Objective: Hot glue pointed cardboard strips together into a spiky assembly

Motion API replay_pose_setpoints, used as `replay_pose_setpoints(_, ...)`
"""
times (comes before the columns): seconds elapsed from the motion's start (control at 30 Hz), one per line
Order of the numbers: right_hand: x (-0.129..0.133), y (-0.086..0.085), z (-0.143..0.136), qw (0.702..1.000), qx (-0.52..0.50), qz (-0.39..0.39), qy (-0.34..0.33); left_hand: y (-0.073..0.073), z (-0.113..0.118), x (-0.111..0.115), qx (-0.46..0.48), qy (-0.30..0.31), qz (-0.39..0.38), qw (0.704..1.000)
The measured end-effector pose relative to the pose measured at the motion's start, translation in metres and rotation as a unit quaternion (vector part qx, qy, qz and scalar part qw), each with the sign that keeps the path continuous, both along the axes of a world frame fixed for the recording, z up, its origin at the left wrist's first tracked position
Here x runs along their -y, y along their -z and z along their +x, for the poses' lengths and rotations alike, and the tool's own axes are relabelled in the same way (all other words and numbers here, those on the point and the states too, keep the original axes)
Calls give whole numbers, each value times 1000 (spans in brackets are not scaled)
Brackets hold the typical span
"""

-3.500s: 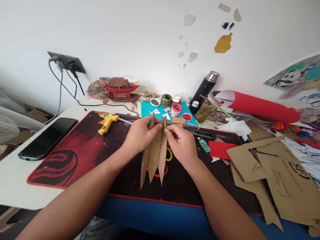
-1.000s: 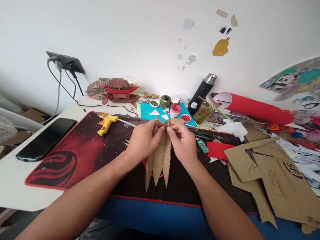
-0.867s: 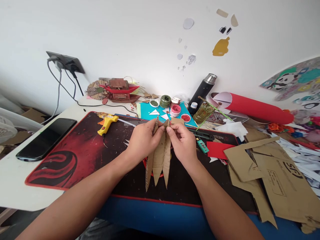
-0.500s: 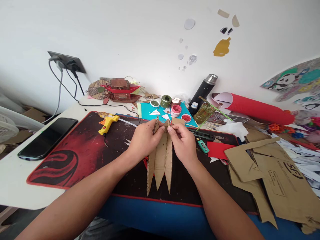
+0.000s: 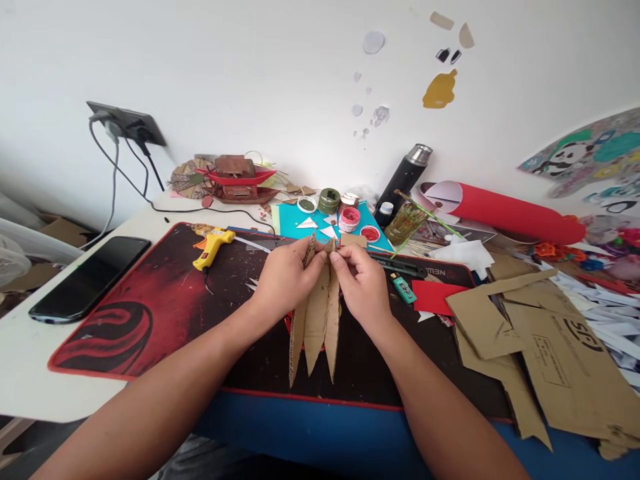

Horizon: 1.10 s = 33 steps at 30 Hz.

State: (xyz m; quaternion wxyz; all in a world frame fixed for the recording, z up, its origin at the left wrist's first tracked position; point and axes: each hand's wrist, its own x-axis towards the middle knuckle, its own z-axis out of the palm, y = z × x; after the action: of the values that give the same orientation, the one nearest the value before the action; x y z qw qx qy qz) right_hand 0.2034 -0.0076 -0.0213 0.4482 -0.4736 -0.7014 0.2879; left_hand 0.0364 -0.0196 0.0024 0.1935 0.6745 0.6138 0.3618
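Observation:
A narrow cardboard boat hull (image 5: pixel 316 320), made of long strips with pointed ends, is held over the dark mat in the middle. My left hand (image 5: pixel 290 272) pinches its far end from the left, fingers closed around the side strip. On the other side, my right hand (image 5: pixel 361 275) grips the far end of the right strip between thumb and fingers. The near points of the strips spread apart toward me. Something red lies partly hidden behind the cardboard. What the curled fingers cover cannot be seen.
A yellow glue gun (image 5: pixel 213 248) and a phone (image 5: pixel 90 279) lie to the left. Paint jars (image 5: pixel 349 219) stand on blue paper behind. A utility knife (image 5: pixel 403 267), red paper (image 5: pixel 435 297) and cut cardboard (image 5: pixel 555 367) are at right. A model boat (image 5: pixel 235 177) stands by the wall.
The view has shifted slightly, so everything sits a little further left. Both hands keep the same hold on the cardboard hull.

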Motion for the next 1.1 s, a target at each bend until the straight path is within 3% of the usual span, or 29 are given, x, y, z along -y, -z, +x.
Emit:
replay_pose_setpoints(0.87,-3,4,1,1000,18,-5,-4,8,0,-7,31,8,-16,999)
replay_pose_setpoints(1.1,-6,9,1,999,-32,-40,-15,15,1,-10,149,49,-53,986)
